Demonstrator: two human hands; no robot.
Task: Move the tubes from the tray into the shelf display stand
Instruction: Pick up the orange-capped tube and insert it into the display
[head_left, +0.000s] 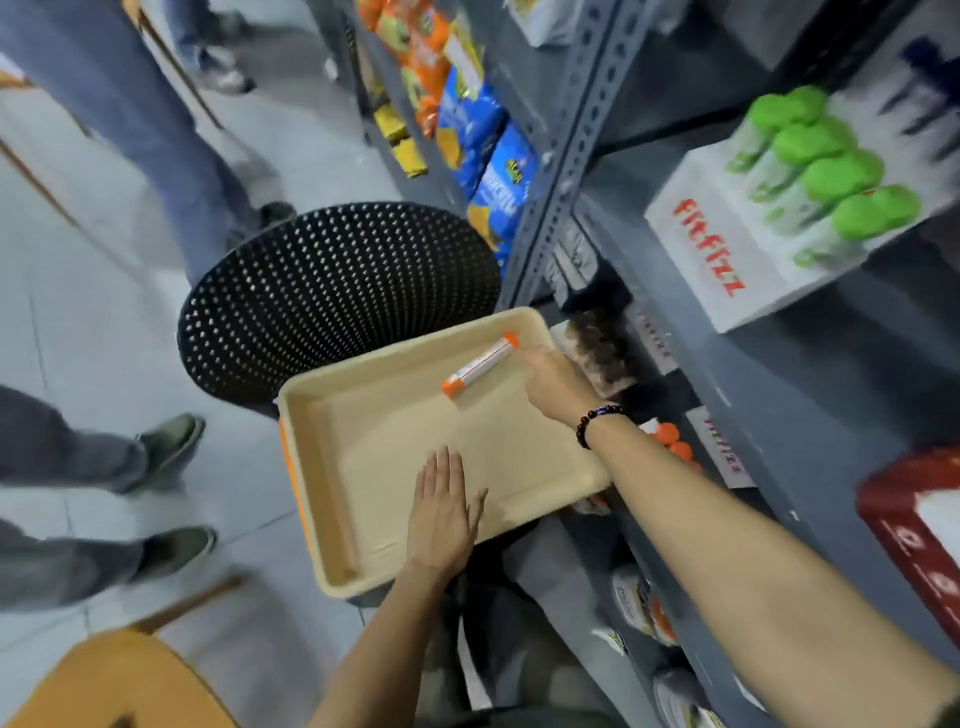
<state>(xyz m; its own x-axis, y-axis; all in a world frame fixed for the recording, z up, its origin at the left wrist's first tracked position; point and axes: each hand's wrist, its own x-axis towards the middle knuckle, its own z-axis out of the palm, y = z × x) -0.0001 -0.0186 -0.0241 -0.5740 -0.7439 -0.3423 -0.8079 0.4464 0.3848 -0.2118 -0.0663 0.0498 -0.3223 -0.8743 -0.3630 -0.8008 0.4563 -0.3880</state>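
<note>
A beige tray (332, 467) holds one white tube with orange caps (480, 365), lying near its far right corner. My right hand (556, 387) reaches in beside the tube, fingers touching or nearly touching its right side, with no clear grip. My left hand (441, 512) rests flat on the tray's near part, fingers spread. On the grey shelf to the right, a white display stand (727, 249) holds several green-capped tubes (826, 179). Orange caps (672, 441) show on the shelf below, partly hidden by my right forearm.
A black perforated stool (332, 291) stands under the tray's far end. Grey shelving posts (566, 156) carry snack bags (467, 124). Other people's legs and shoes (171, 447) stand on the floor at left. An orange chair (119, 686) is at the bottom left.
</note>
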